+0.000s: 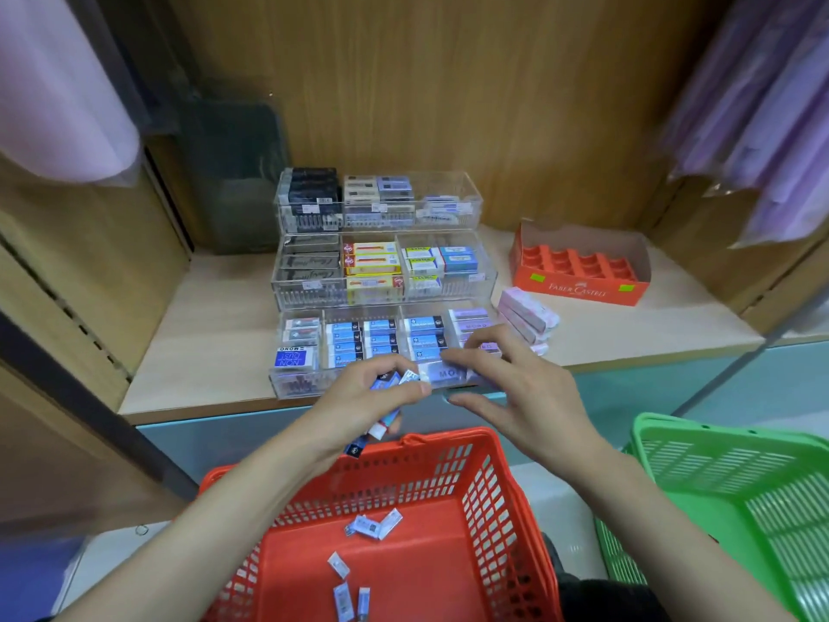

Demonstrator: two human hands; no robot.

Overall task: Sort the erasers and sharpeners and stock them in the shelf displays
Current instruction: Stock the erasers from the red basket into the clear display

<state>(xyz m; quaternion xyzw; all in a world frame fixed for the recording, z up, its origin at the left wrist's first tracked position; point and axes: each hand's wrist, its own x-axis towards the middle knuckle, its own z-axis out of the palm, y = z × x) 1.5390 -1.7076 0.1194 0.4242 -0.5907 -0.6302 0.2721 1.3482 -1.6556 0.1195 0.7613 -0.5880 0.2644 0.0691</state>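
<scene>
A clear acrylic display (296,383) in three steps stands on the pale wooden shelf (202,352), filled with small rectangular erasers. Above the red lattice plastic basket (493,487), the left hand (359,397) grips a bundle of blue-sleeved erasers (386,382). The right hand (516,388), fingers half spread, touches a lilac eraser (442,373) in the front tray.

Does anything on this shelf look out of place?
Yes: a pile of pink erasers lies loose on the shelf, right of the clear display trays, outside any compartment. The orange box behind it has empty slots.
</scene>
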